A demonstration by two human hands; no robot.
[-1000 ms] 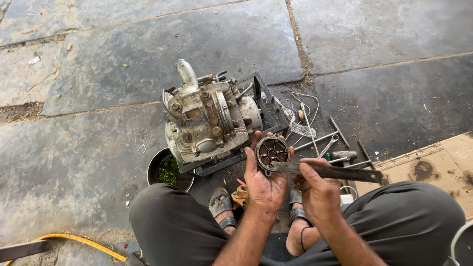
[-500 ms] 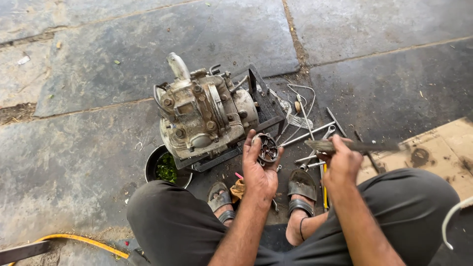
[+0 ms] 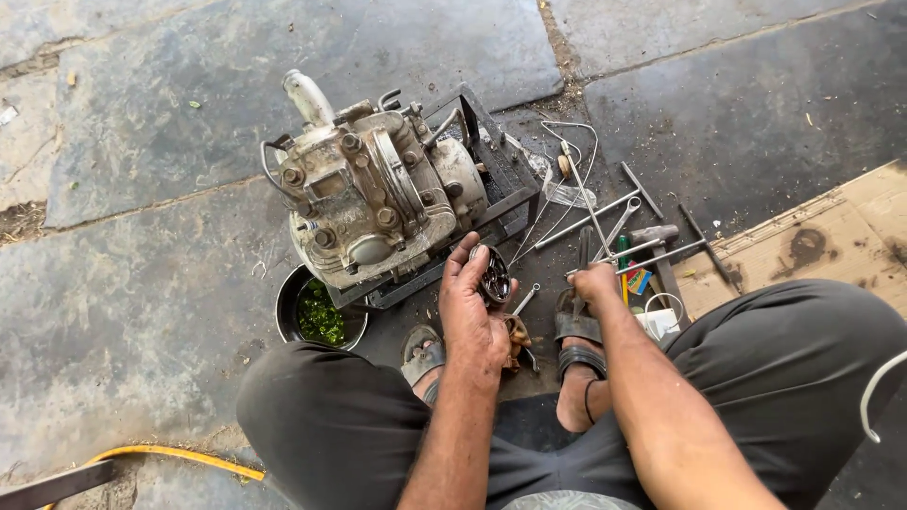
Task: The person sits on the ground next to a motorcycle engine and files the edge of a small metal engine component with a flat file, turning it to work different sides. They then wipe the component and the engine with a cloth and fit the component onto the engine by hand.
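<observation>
I squat on a stone floor in front of a dirty grey engine (image 3: pixel 378 194) resting on a dark metal stand (image 3: pixel 501 175). My left hand (image 3: pixel 477 312) holds a round metal part with a toothed rim (image 3: pixel 495 274) just below the engine's right side. My right hand (image 3: pixel 595 281) is lowered onto a pile of hand tools (image 3: pixel 624 236) by my right sandal; its fingers curl over a dark tool there, and the grip is hard to make out.
A black bowl with green bits (image 3: pixel 316 312) stands under the engine's left side. Wrenches, a hammer (image 3: pixel 657 236) and wire (image 3: pixel 567 161) lie to the right. A cardboard sheet (image 3: pixel 803 246) is at far right, a yellow hose (image 3: pixel 175 456) at bottom left.
My right hand came down from chest height with the long dark tool to the tool pile on the floor. My left hand stayed near the engine with the round part.
</observation>
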